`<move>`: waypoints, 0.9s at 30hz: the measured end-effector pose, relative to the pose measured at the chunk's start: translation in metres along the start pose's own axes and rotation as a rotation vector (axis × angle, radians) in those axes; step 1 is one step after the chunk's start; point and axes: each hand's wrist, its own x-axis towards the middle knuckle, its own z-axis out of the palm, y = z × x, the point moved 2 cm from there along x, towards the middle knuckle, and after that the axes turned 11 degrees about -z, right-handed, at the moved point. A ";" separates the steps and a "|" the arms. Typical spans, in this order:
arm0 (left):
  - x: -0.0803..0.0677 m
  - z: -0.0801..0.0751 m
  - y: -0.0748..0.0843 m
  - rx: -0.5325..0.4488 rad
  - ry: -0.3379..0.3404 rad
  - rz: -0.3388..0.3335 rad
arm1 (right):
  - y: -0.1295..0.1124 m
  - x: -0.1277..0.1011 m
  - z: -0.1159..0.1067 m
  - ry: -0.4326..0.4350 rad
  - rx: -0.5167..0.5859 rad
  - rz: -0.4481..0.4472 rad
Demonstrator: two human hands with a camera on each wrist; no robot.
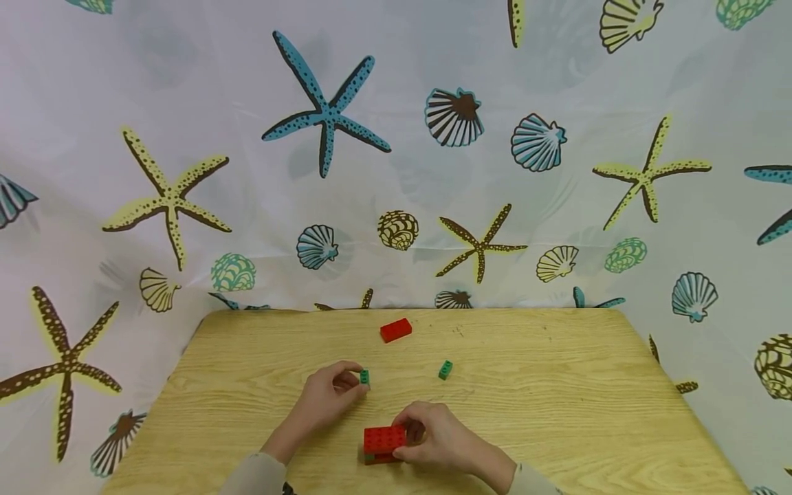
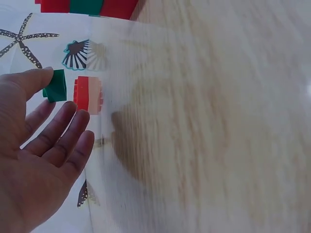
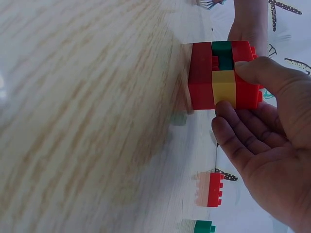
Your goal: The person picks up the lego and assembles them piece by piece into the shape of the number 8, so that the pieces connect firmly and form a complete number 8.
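Block stack (image 3: 223,75): red, green, yellow.

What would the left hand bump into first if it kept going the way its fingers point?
Probably the loose red brick near the table's far edge. The left hand, pinching a small green brick, points roughly that way, though depth is unclear.

Your left hand (image 1: 328,397): bare, no glove, ring or watch showing. Your right hand (image 1: 436,433): bare likewise. Light beige long sleeves (image 1: 256,476) cover both your forearms to wrist; cuffs plain, soft fabric, no markings visible.
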 end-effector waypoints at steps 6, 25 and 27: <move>-0.006 -0.003 0.002 -0.038 0.001 0.034 | -0.001 0.000 0.000 -0.003 -0.004 0.003; -0.030 -0.006 0.014 -0.067 -0.085 0.041 | -0.001 0.000 0.000 -0.004 -0.010 -0.008; -0.033 -0.007 0.014 -0.076 -0.095 0.053 | -0.001 0.000 0.000 -0.002 -0.014 -0.011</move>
